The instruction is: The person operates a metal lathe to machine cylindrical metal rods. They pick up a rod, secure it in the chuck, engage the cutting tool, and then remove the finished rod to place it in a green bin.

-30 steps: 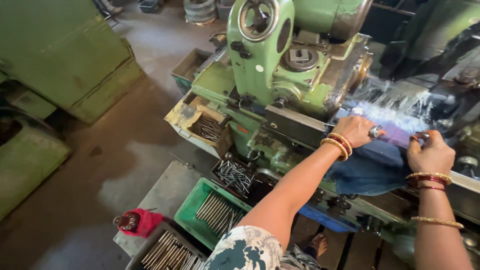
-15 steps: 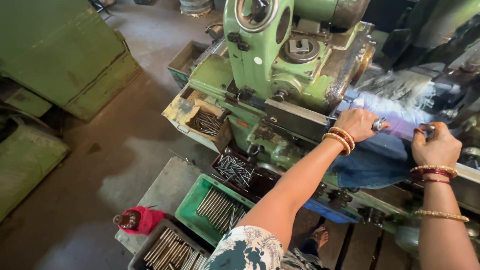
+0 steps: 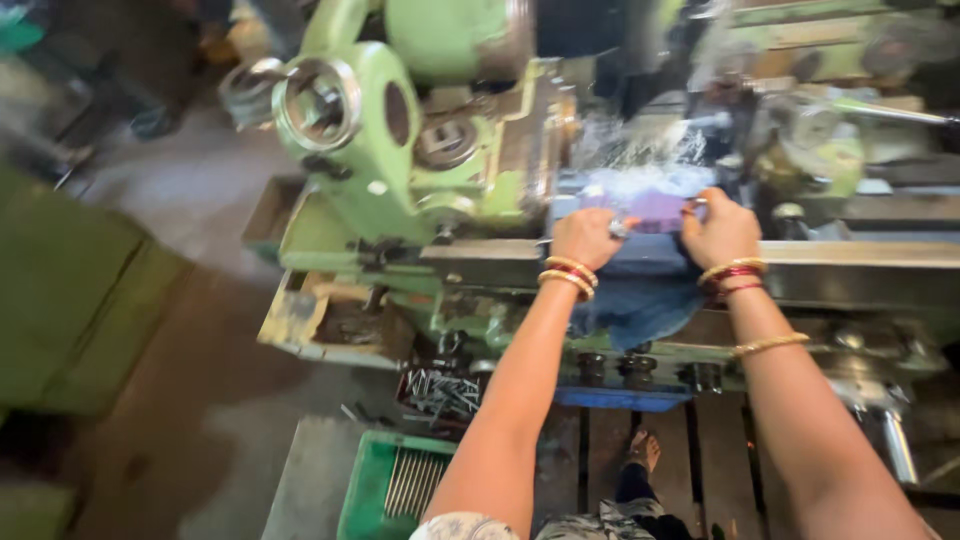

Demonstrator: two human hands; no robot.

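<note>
Two hands work at one green machine (image 3: 400,150) — the left hand (image 3: 585,237) and the right hand (image 3: 718,230), both at about 1 o'clock from centre. Each is curled onto the edge of one purple-blue cloth (image 3: 655,210), which lies across the machine bed under a white spray and hangs down in front. At 7 o'clock, one green crate (image 3: 365,490) holds many metal rods (image 3: 408,482) — too blurred to count.

floor (image 3: 190,200): grey concrete, dusty | green cabinet (image 3: 70,300) at left | dim bkgd, daylight up top
</note>
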